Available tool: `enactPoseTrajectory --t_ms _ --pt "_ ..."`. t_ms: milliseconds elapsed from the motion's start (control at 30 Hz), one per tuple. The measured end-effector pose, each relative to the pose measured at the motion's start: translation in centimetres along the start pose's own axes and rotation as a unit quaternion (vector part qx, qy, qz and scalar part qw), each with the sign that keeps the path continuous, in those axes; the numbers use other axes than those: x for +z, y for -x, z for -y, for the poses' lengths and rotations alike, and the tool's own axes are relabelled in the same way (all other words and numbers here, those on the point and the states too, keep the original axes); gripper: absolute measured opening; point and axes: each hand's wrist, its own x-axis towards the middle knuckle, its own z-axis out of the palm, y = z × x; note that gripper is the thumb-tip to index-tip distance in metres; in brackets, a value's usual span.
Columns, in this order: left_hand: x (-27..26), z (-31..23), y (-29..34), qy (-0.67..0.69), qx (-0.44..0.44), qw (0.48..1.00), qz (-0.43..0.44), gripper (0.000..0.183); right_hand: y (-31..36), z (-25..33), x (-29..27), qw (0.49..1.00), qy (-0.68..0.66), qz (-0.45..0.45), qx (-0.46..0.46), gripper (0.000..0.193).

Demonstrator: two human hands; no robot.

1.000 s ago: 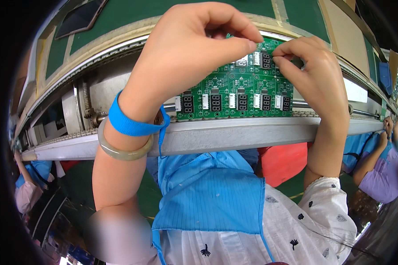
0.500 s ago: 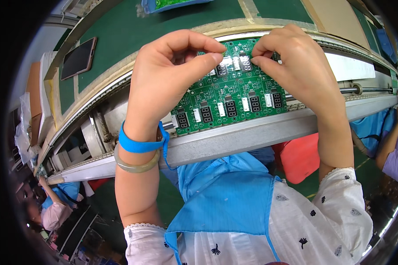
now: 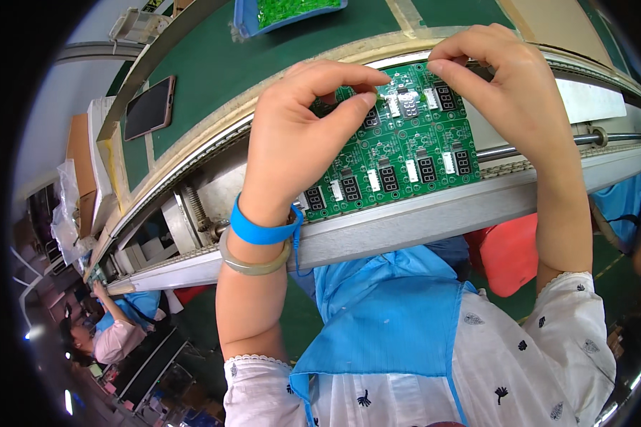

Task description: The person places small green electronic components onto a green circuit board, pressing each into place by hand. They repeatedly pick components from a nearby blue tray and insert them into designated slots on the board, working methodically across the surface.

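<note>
Here, the thumb and forefinger of the left hand (image 3: 292,135) are held near each other, with a narrow gap seen at the tips; whether a small part is gripped there cannot be told. The thumb and forefinger of the right hand (image 3: 513,89) are held almost together; whether anything is pinched by them cannot be told either. Directly beneath and between both sets of fingertips, a green circuit board panel (image 3: 404,134) is placed, its far left part being covered by the left fingers. Two rows of black digit displays (image 3: 426,171) are carried on it, with white connectors (image 3: 411,171) set beside them. Nearer the body than the fingers, the panel is bordered by a grey metal rail (image 3: 420,206). To the right of the panel, below the right fingers, a metal rod (image 3: 534,149) is seen. Behind the left fingers, a blue wristband (image 3: 260,226) and a pale bangle (image 3: 253,263) are worn. Beyond the left fingertips, green pieces (image 3: 292,10) are held in a blue tray (image 3: 245,20). Well to the left of those fingers, a dark-screened phone (image 3: 149,110) is laid on a green surface (image 3: 214,78).
</note>
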Motion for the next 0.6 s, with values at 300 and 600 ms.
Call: enactPoseTrajectory --t_ms 300,600 --pt "0.8 -0.4 -0.6 -0.184 0.064 0.98 0.033 0.037 0.0 1.2 -1.5 1.0 0.009 -0.002 -0.023 0.015" --pt "1.0 -0.9 -1.1 -0.218 0.067 0.972 0.053 0.049 0.6 0.4 -2.0 0.996 -0.066 -0.027 -0.06 0.017"
